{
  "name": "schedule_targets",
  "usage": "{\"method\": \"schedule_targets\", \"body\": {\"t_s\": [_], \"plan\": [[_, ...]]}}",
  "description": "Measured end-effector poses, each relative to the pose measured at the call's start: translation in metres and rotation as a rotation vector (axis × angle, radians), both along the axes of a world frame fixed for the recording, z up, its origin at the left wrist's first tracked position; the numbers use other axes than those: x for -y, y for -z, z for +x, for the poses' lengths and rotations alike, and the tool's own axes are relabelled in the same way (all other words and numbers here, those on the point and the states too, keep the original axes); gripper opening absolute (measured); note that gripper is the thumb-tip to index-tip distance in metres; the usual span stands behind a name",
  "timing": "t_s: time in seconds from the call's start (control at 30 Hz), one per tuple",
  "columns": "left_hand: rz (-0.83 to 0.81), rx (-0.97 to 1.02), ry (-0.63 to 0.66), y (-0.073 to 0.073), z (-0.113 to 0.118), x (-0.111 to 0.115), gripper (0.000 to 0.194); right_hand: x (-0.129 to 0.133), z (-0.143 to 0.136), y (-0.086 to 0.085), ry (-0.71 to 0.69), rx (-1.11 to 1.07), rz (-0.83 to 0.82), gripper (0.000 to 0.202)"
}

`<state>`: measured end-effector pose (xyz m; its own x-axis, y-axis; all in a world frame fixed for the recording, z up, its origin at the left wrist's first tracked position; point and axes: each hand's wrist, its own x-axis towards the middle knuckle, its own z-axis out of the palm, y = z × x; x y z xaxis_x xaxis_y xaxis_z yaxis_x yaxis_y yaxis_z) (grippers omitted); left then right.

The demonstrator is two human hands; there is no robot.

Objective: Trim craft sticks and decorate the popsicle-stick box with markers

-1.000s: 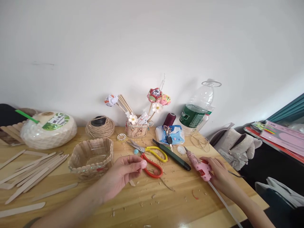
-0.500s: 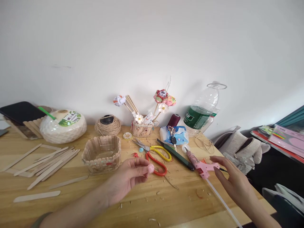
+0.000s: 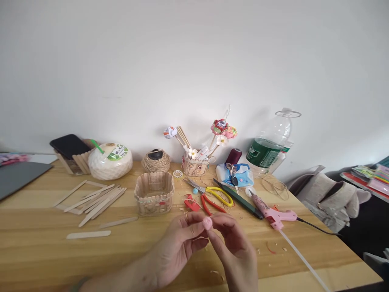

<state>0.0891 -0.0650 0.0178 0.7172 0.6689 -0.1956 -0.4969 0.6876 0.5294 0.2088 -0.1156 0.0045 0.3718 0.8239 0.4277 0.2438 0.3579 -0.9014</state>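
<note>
A small round pink ball (image 3: pixel 208 223) sits between the fingertips of both hands above the near part of the table. My left hand (image 3: pixel 185 247) pinches it between thumb and fingers from the left. From the right, the thumb and index finger of my right hand (image 3: pixel 235 247) close on it too. Just behind lie scissors (image 3: pixel 206 194) with one yellow and one red handle, partly covered by my right hand, and a red scrap (image 3: pixel 192 202). To the right a pink glue gun (image 3: pixel 275 215) rests on the table, a long glue stick (image 3: pixel 304 259) reaching out of its back.
A basket of craft sticks (image 3: pixel 154 202) stands left of centre, loose sticks (image 3: pixel 100 200) beside it. Behind are a coconut (image 3: pixel 111 162), twine (image 3: pixel 156 161), a pot with paper flowers (image 3: pixel 196 167) and a plastic bottle (image 3: pixel 267 146). A green cutter (image 3: pixel 240 198) lies near the glue gun.
My right hand has left the glue gun's handle and come to the pink ball in my left hand. The view has swung left, so everything on the table appears farther right.
</note>
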Motion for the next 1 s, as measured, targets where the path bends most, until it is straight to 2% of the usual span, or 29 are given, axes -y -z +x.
{"method": "schedule_targets", "body": {"t_s": [0.13, 0.33, 0.53, 0.67, 0.73, 0.8, 0.87, 0.93, 1.0], "plan": [[-0.024, 0.044, -0.028, 0.002, -0.010, 0.007, 0.010, 0.003, -0.022, 0.005, 0.010, -0.092, 0.001, 0.007], [-0.073, -0.001, -0.080, 0.009, -0.026, 0.010, 0.014, 0.002, -0.044, 0.012, 0.062, -0.159, -0.023, 0.009], [-0.050, -0.064, -0.059, 0.008, -0.039, 0.008, 0.019, -0.002, -0.051, 0.014, 0.039, -0.208, 0.001, 0.005], [0.027, -0.259, -0.033, 0.014, -0.053, 0.006, 0.023, -0.004, -0.045, 0.014, 0.027, -0.218, -0.005, 0.006], [0.178, -0.440, -0.011, 0.015, -0.066, 0.002, 0.016, -0.006, -0.039, 0.013, 0.004, -0.202, -0.021, 0.007], [0.464, -0.623, -0.026, 0.012, -0.080, -0.004, 0.007, -0.007, -0.034, 0.012, -0.004, -0.191, -0.044, 0.009], [0.805, -0.774, -0.128, 0.005, -0.095, -0.014, 0.007, -0.009, -0.030, 0.011, 0.009, -0.186, -0.077, 0.011], [1.204, -0.853, -0.284, -0.004, -0.107, -0.026, 0.013, -0.010, -0.028, 0.011, 0.033, -0.173, -0.117, 0.014], [1.505, -0.951, -0.381, -0.012, -0.116, -0.041, 0.017, -0.010, -0.028, 0.010, 0.054, -0.150, -0.153, 0.015]]}}
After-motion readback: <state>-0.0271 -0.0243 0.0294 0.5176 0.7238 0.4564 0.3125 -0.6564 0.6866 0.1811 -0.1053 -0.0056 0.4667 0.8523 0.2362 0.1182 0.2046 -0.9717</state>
